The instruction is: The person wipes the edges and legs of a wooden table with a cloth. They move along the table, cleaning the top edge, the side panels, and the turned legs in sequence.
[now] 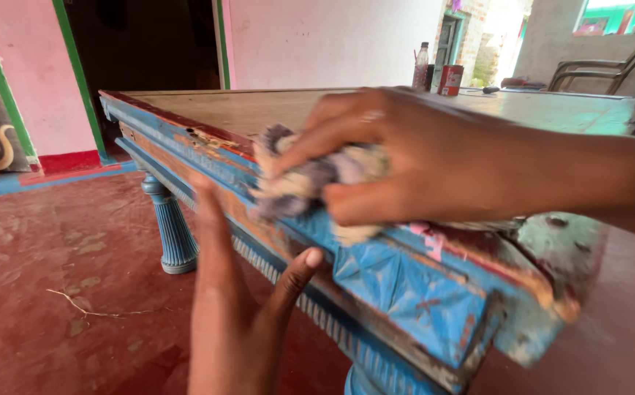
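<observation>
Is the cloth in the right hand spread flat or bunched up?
Bunched up. The cloth is a crumpled wad under the right hand, whose fingers curl over it, pressing it on the blue table edge.

Bottle (421, 64), red can (450, 80), chair (601, 69), twig (87, 308).

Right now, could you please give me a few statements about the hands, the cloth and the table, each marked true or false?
1. The right hand presses a crumpled grey and cream cloth against the edge of the worn blue-painted wooden table. True.
2. The left hand holds the cloth. False: it rests open against the table's side.
3. A red can stands on the far tabletop. True.
4. The floor is green. False: the floor is red.
</observation>
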